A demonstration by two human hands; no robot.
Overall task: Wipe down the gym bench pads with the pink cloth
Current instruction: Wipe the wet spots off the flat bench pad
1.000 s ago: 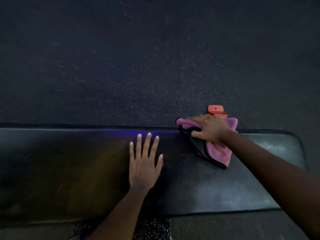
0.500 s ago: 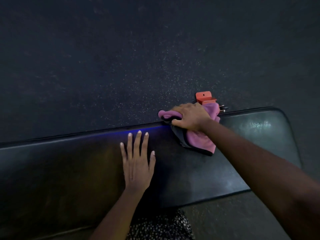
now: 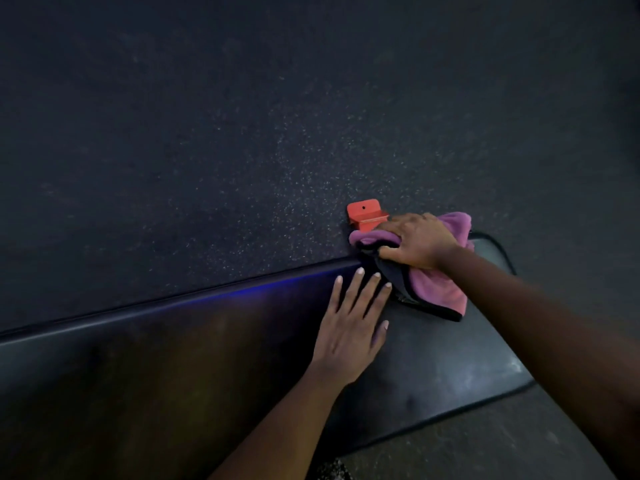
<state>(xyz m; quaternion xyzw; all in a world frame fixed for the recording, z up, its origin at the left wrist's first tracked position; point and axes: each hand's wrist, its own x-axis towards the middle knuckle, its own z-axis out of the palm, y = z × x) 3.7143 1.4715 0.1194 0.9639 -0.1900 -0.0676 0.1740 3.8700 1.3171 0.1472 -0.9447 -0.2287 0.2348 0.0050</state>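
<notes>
A long black gym bench pad (image 3: 166, 368) runs across the lower half of the view, tilted up to the right. My right hand (image 3: 420, 242) grips the bunched pink cloth (image 3: 438, 289) at the pad's far edge, near its right end. The cloth has a dark underside and hangs down onto the pad below my fist. My left hand (image 3: 355, 323) rests flat on the pad with its fingers spread, just left of the cloth.
A small red bracket (image 3: 365, 213) of the bench frame pokes out beyond the pad's far edge, right beside the cloth. Dark speckled rubber floor (image 3: 242, 133) fills the area behind. A patterned garment (image 3: 329, 471) shows at the bottom edge.
The view has swung, so the pad now slopes more steeply. My right hand has slid the cloth along the far edge toward the pad's right end. My left hand has stayed flat on the pad.
</notes>
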